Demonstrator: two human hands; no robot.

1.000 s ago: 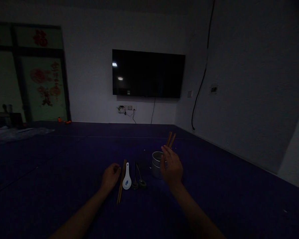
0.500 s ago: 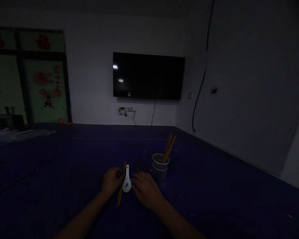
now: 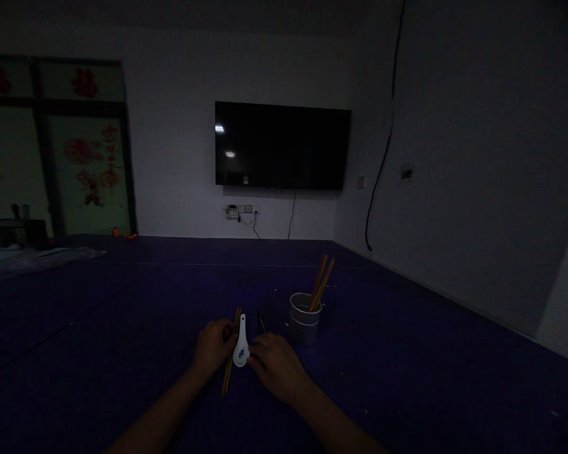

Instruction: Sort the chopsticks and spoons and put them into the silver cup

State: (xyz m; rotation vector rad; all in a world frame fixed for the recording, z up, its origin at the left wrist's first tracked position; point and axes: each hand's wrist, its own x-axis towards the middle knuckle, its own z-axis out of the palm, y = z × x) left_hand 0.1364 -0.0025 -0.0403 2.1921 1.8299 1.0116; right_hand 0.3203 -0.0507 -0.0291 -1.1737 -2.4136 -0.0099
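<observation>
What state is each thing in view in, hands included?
Metal cup: upright, top open
Chopsticks in the cup: slanting, tops sticking out
Loose chopsticks: lying side by side
White soup spoon: lying bowl-side up
Dark utensils: handles showing, rest hidden
Left hand: fingers bent at the loose chopsticks, grip unclear
Right hand: fingers bent beside the white soup spoon, grip unclear
Television: screen dark, reflecting lights
Plastic sheet: crumpled

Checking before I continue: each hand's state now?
Left hand: curled at the chopsticks; grip cannot be told.
Right hand: curled beside the white spoon; grip cannot be told.
</observation>
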